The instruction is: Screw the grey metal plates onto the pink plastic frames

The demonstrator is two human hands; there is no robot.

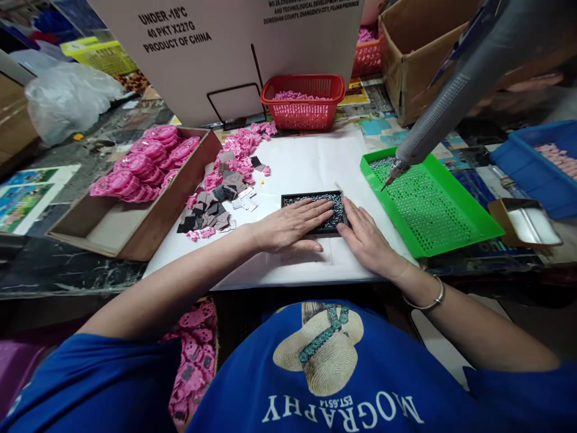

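My left hand (297, 224) lies flat, fingers stretched out, over the small screws (325, 207) that fill a shallow black tray (311, 195). At the tray's right end my right hand (366, 236) rests with fingers extended along its edge, holding nothing visible. The tray sits on a white sheet (288, 165). Part of the screws and the tray's front left side are hidden under my left hand. To the right is a green perforated tray (428, 207) with some screws at its far end. An electric screwdriver (399, 168) hangs above it, bit pointing down.
On the left, pink plastic parts (148, 159) fill a cardboard box (174, 201). Dark and grey flat pieces (207, 210) lie beside small pink pieces (241, 147). A red basket (306, 114) stands behind, before a large white carton (225, 54). A blue bin (523, 162) is far right.
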